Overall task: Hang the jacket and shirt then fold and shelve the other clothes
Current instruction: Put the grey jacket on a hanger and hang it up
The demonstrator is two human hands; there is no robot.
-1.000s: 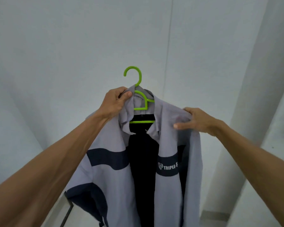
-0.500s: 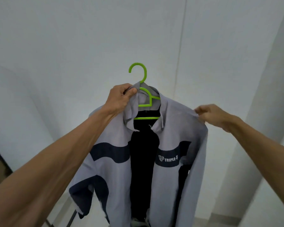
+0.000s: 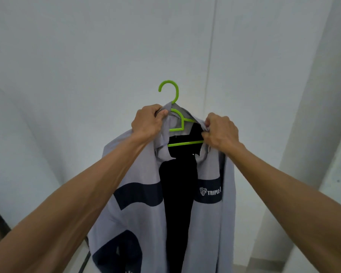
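Left grip (image 3: 149, 123) clenched on jacket (image 3: 138, 174) collar by green hanger (image 3: 168, 82) neck. Right grip (image 3: 220, 133), at shoulder a half-sec ago, now pinches collar's other side. Jacket's mid-air vs wall (image 3: 87, 75); prob. seated, rdy for rail.

Setting: you are standing in a bare indoor room, most likely a domestic clothes-storage corner, though its exact kind is not showing. Evidence: a plain white wall (image 3: 87, 56) is filling most of the view, with a thin vertical seam (image 3: 212, 75) running down it; a white pillar (image 3: 303, 134) is rising at the right; a dark slanted bar (image 3: 84, 261) is showing at lower left, cropped by the frame; a grey-and-navy jacket (image 3: 136, 164) is hanging on a green plastic hanger (image 3: 173, 91), suggesting wardrobe or laundry use.
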